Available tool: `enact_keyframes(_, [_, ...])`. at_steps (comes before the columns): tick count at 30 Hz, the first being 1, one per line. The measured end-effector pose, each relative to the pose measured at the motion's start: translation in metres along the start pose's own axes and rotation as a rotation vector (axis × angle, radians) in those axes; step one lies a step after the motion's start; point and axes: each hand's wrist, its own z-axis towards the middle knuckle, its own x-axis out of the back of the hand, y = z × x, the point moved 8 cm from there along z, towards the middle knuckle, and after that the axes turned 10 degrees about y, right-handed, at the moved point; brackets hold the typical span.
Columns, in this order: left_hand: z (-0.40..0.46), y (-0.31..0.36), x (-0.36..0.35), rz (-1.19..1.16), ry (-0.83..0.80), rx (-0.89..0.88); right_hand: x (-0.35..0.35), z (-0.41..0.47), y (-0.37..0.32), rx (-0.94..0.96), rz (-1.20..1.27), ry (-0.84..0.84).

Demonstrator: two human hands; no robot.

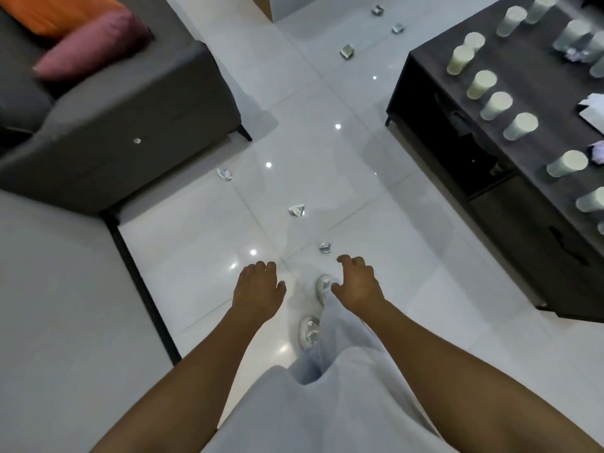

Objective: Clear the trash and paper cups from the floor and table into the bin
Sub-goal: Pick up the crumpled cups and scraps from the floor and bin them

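Still to do: we see paper cups point(481, 84) on the table point(425, 70), right; scraps point(296, 210) on floor, centre.
Grip: left hand point(258, 289), right hand point(358, 282) loose, empty.
Bin: unseen.

Hovering empty over white floor point(327, 152): left hand point(258, 289), right hand point(358, 282), fingers loosely curled. Lying scattered ahead: crumpled trash point(296, 210). Standing inverted on dark counter point(529, 178): paper cups point(496, 105).

Floor point(310, 152): shiny white tiles with bright light spots
Sofa point(130, 103): grey, left
Cushions point(91, 44): pink, orange
Table point(523, 178): dark, right
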Motion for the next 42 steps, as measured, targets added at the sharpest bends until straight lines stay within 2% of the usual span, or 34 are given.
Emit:
enact_keyframes(10, [0.153,0.000,0.043,0.044,-0.059,-0.141,0.022,0.134,0.001,-0.287,0.074,-0.029])
enact_keyframes(16, [0.225,-0.016,0.057,0.088,-0.126,-0.211,0.028,0.192,-0.022,-0.415,0.212,0.009])
enact_keyframes(21, [0.277,-0.017,0.055,0.097,-0.170,-0.372,0.005,0.210,-0.033,-0.550,0.287,0.019])
enact_keyframes(26, [0.320,-0.031,0.044,0.203,-0.247,-0.581,-0.037,0.205,-0.045,-0.790,0.479,0.113])
enact_keyframes(29, [0.349,-0.050,0.033,0.266,-0.247,-0.646,-0.075,0.213,-0.055,-0.833,0.529,0.105])
enact_keyframes(35, [0.397,-0.090,-0.035,0.310,-0.311,-0.586,-0.159,0.240,-0.038,-0.941,0.644,0.156])
enact_keyframes(42, [0.435,-0.089,-0.186,0.283,-0.379,-0.636,-0.264,0.307,0.056,-0.998,0.634,0.307])
